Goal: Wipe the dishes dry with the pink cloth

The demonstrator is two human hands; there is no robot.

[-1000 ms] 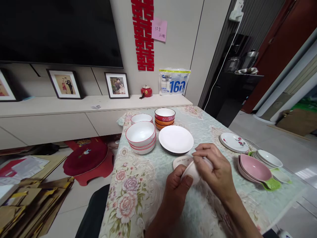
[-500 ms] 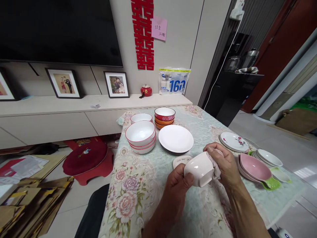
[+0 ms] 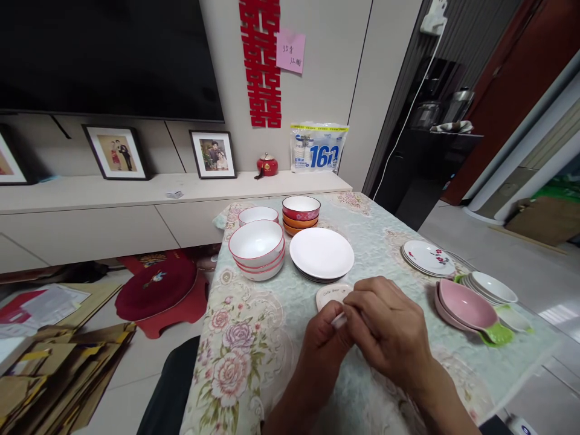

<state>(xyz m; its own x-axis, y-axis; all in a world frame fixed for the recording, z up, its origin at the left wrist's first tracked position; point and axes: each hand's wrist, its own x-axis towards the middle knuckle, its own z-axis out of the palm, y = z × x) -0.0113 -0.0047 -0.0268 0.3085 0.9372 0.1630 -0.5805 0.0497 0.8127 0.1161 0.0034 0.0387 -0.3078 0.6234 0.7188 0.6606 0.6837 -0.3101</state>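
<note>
My left hand (image 3: 328, 338) is closed on a small white bowl (image 3: 339, 320), of which only a sliver of rim shows between the fingers. Over the bowl lies my right hand (image 3: 389, 320), fingers curled and hiding nearly all of it. The pale cloth that this hand held a moment ago is hidden under it. Just beyond my hands is a small white dish with lettering (image 3: 330, 295), partly covered by them. Behind it stands a stack of plates with a white one on top (image 3: 321, 254).
Red-rimmed white bowls (image 3: 257, 244) and a stack of red and orange bowls (image 3: 301, 211) stand at the back left. On the right are flowered plates (image 3: 428, 258), pink bowls (image 3: 469, 305) and white dishes (image 3: 493, 287). A flowered tablecloth (image 3: 249, 362) covers the table.
My right hand has swung left and over the bowl, which showed tilted between both hands before. Bowl and cloth are now mostly out of sight. The other dishes have not moved.
</note>
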